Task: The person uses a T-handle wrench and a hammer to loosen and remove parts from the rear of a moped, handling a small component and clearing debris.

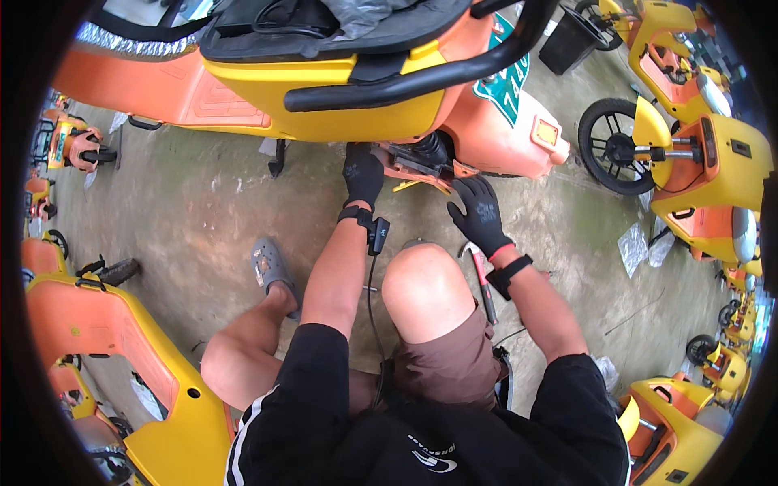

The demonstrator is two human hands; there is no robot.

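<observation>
A yellow and salmon scooter [316,101] stands side-on before me, a black bar and green plate at its rear. My left hand [363,172], in a black glove, reaches beneath the yellow body beside exposed black mechanical parts [421,158]; its fingertips are hidden. My right hand [478,211], also gloved, has its thumb apart and fingers reaching toward the lower salmon panel [462,169] right of those parts; whether they touch it is unclear. A red-and-black handled hammer [483,287] lies on the floor beside my right knee.
Yellow scooters crowd both sides, one close at lower left [154,364], another with its wheel exposed at right [705,174]. A black bin [567,44] stands at upper right. Plastic bags [632,247] lie on the stained concrete floor [583,308].
</observation>
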